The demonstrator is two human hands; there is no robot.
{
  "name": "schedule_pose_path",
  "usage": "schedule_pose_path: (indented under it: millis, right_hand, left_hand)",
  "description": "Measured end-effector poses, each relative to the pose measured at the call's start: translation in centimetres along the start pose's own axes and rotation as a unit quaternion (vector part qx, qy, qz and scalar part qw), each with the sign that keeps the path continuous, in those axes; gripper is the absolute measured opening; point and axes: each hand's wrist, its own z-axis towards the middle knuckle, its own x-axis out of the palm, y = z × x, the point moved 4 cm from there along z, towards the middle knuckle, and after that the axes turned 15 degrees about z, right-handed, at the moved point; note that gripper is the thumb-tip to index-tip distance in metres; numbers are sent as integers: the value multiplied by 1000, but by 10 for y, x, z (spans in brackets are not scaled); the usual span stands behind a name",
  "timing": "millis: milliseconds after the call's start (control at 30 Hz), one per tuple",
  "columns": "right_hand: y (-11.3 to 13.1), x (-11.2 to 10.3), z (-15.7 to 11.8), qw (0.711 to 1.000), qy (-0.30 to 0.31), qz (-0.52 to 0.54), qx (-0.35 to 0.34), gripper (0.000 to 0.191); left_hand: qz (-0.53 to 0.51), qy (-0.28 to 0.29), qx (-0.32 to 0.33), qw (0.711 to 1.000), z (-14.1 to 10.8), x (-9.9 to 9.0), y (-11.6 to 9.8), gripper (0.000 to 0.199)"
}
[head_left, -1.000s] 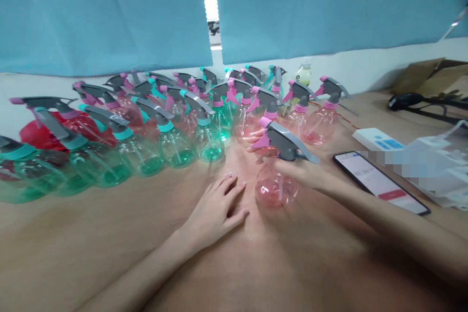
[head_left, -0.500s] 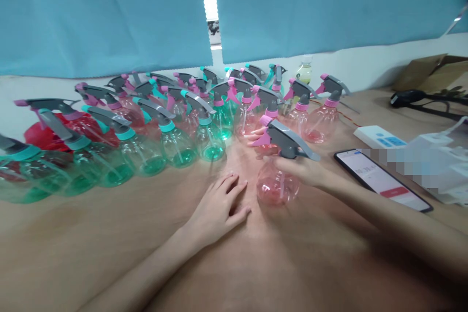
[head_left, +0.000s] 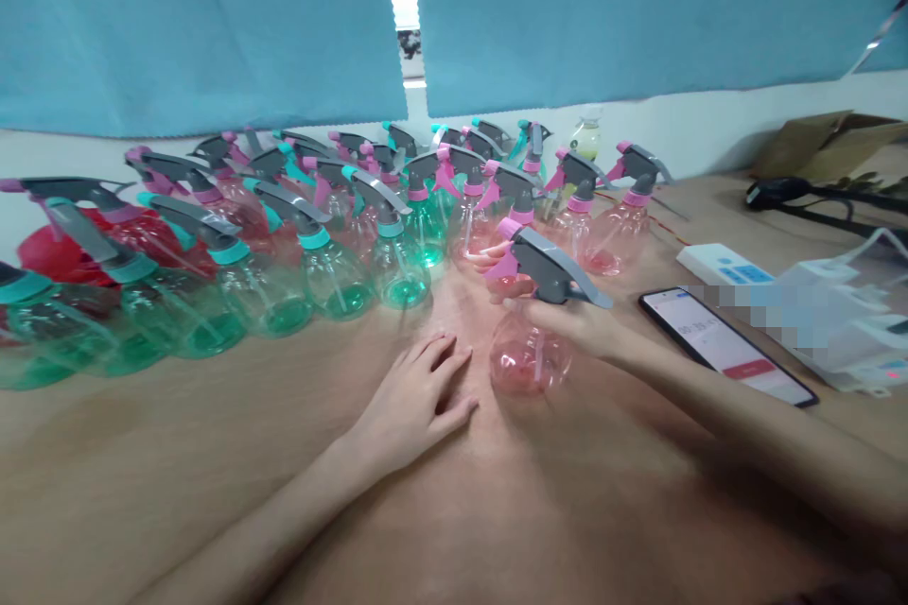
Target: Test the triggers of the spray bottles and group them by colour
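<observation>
Right hand grips a pink spray bottle around its neck, best held upright; left hand rests open on the desk.

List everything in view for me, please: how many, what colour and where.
held spray bottle: one, pink, centre
other pink bottles: several, overlapping, behind
green bottles: many, exact count unclear, left and middle
red item: one or more, partly hidden, far left
phone: one, black-edged, right
box: one, white with blue, behind phone
plastic item: clear, far right
container: one, pale yellow, back
cardboard: brown, back right
strap-like item: black, right
cloth: two panels, blue, back
table: one, brown, underneath
left hand: one, bare, on table
right hand: one, bare, fingers around held bottle
</observation>
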Motion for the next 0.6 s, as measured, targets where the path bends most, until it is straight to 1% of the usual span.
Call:
schedule_pose_path:
  millis: [167, 267, 467, 600]
  right_hand:
    - [-2, 0, 0, 1000, 11, -14, 10, 37]
    - [-2, 0, 0, 1000, 14, -18, 15, 35]
    - [-4, 0, -1, 1000, 17, -3, 4, 39]
    - [-7, -2, -3, 1000, 8, -18, 12, 43]
  left_hand:
    - [-2, -5, 0, 1000, 0, 0, 0, 50]
    - [-7, -8, 0, 1000, 0, 0, 0, 50]
    - [-6, -8, 2, 1000, 0, 0, 0, 50]
    - [0, -6, 4, 1000, 0, 1, 0, 51]
